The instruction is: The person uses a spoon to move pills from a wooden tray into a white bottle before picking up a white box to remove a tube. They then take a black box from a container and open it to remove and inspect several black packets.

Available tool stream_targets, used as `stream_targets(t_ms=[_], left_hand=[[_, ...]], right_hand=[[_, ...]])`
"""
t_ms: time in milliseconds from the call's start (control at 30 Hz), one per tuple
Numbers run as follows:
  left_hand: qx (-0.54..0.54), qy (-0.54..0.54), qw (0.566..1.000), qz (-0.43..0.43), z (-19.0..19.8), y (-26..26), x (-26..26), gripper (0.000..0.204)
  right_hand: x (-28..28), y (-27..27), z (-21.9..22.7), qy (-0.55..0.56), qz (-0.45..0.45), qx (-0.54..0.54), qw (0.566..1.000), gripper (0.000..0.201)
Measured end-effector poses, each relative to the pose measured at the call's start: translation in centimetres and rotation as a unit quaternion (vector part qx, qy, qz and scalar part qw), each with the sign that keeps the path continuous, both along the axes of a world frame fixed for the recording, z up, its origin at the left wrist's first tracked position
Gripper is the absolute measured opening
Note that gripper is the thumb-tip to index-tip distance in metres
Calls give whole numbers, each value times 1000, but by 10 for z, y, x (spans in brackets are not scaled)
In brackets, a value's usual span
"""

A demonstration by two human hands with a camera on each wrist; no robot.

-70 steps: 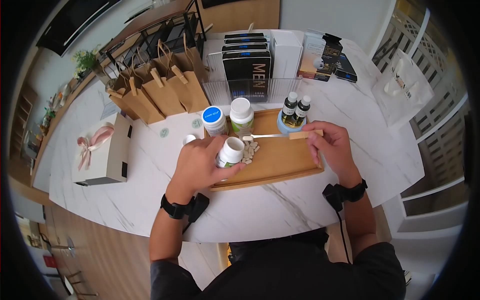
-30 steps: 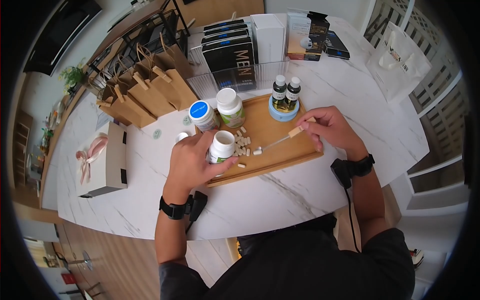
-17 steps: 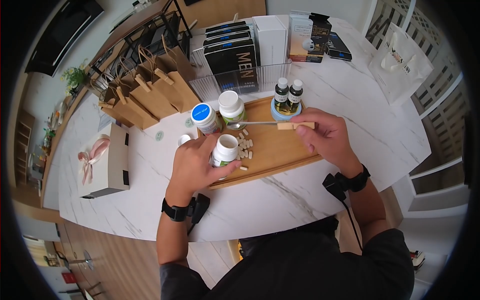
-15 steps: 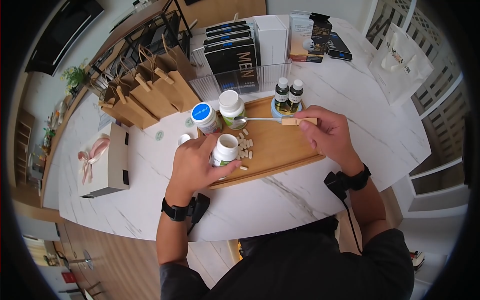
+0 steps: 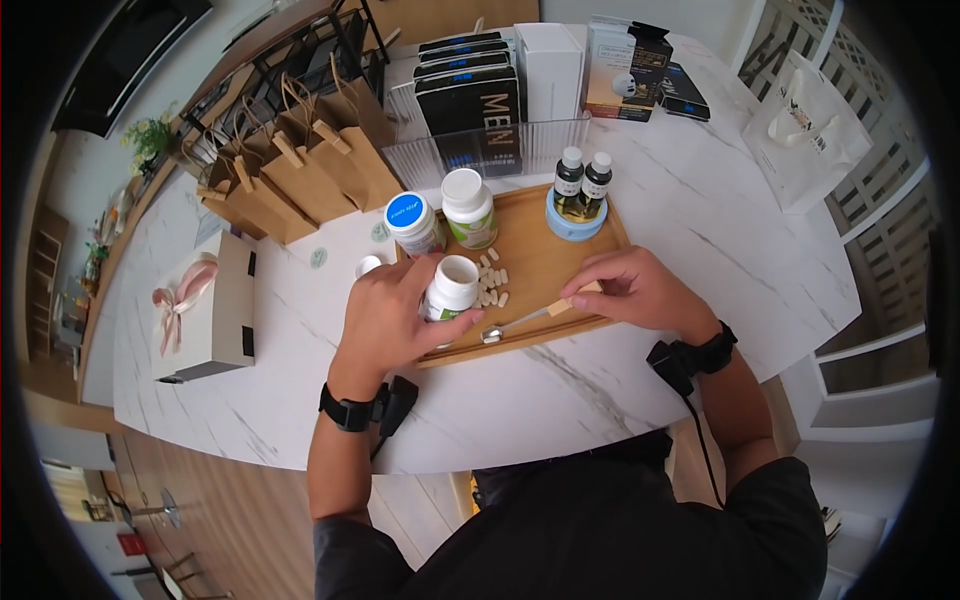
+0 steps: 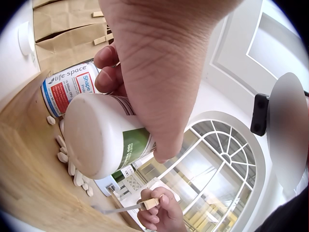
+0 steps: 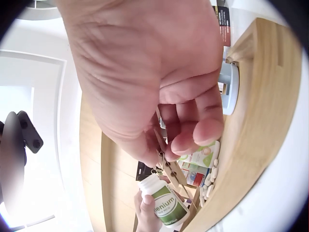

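Note:
The left hand (image 5: 385, 320) grips an uncapped white bottle (image 5: 455, 284) at the left end of a wooden tray (image 5: 560, 335). In the left wrist view that bottle (image 6: 91, 135) is tilted. White pills (image 5: 493, 280) lie loose beside it. The right hand (image 5: 645, 290) pinches a wooden clothespin (image 5: 577, 300) joined to a metal spoon (image 5: 522, 320); the spoon's bowl is low over the tray's front-left part, and whether a pill is in it is unclear. Fingers and thumb hold the clothespin (image 7: 169, 169) in the right wrist view.
Behind the pills stand a blue-topped jar (image 5: 412, 222) and a white-capped bottle (image 5: 468, 205). Two dark bottles (image 5: 582, 188) rest on a blue round container (image 5: 575, 222). Paper bags (image 5: 330, 165), boxes (image 5: 470, 100) and a ribboned box (image 5: 205, 310) stand around the tray.
The right hand has brought the spoon down and toward the tray's front edge, from beside the white-capped bottle. The left hand keeps its grip on the uncapped bottle.

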State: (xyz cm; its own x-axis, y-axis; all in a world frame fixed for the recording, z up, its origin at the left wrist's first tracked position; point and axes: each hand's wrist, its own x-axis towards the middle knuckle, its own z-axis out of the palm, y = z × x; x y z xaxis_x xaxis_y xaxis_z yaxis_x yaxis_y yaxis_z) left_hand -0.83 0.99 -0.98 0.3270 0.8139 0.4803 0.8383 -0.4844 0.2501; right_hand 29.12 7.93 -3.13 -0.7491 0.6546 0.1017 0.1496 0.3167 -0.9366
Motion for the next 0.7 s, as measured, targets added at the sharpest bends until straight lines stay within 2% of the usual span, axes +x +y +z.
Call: stream_targets(t_ms=[67,133,267,333,433,500,567,633,700], left_hand=[[-1,-2,1000,-1,1,0,0,61],[-1,-3,1000,-2,1,-1,0,61],[-1,0,1000,-1,0,-1,-1,59],[-2,-1,1000,-4,-1,0,-2,58],[-1,-11,1000,-9,0,-2,-1,56],[-42,-10,999,18,3,-4,0,55],[-38,-12,999,15,3,-3,0,54],[-35,-14,999,11,3,-3,0,54],[-36,-11,999,13,4,-4,1,55]], right_hand=[[2,1,1,13,-6,-18,1000,18],[4,2,10,2,-48,-165,985,18],[8,9,6,42,-74,-147,985,18],[8,10,8,92,-118,-145,978,18],[7,9,11,106,-148,-128,975,18],[8,7,9,70,-134,-116,982,17],[7,6,7,33,-122,-104,986,17],[5,6,5,-17,-62,-69,996,17],[5,6,3,-26,-46,-76,996,17]])
